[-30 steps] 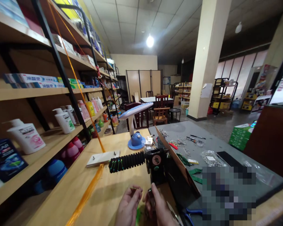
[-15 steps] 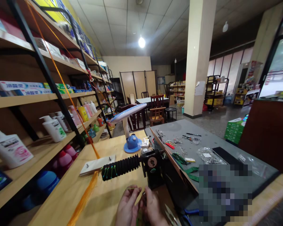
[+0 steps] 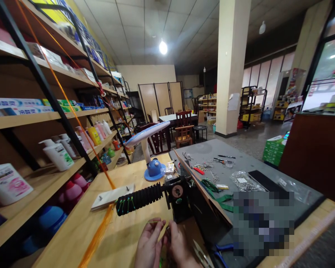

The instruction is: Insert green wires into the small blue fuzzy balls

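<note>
I see the wooden table (image 3: pixel 121 238), its wood showing in a strip between the black ridged roller (image 3: pixel 139 198) and both hands. The right hand (image 3: pixel 178 243) curls, its grip unclear; the left hand (image 3: pixel 146 242) pinches a yellow-green strand (image 3: pixel 155 222).

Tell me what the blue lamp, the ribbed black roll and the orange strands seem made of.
Blue lamp: probably glossy plastic; its smooth, moulded base catches highlights.
Ribbed black roll: perhaps foam or rubber; it looks matte, with soft-edged ridges.
Orange strands: likely synthetic fibre, slightly shiny; fine, loose threads show.
</note>
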A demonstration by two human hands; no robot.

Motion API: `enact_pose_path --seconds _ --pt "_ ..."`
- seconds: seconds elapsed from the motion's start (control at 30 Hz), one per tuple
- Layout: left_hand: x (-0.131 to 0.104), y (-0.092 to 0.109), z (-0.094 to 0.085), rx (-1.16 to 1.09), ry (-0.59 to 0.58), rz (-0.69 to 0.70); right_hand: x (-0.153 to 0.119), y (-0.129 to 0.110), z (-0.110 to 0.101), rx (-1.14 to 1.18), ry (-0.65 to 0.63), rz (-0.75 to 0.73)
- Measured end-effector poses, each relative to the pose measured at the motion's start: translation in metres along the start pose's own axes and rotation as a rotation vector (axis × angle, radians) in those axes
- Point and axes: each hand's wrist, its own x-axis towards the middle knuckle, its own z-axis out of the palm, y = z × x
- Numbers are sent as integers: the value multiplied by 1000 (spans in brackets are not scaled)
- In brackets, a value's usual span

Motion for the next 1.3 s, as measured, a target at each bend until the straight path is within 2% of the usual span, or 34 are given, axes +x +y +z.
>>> enact_pose_path --seconds 0.5,1.1,1.3 --pt "-2 0 8 26 -12 10 9 15 4 20 32 53" --pt "0 1 10 37 -44 11 8 12 3 45 50 111" --pt "1 2 9 84 -46 15 7 10 2 42 46 66"
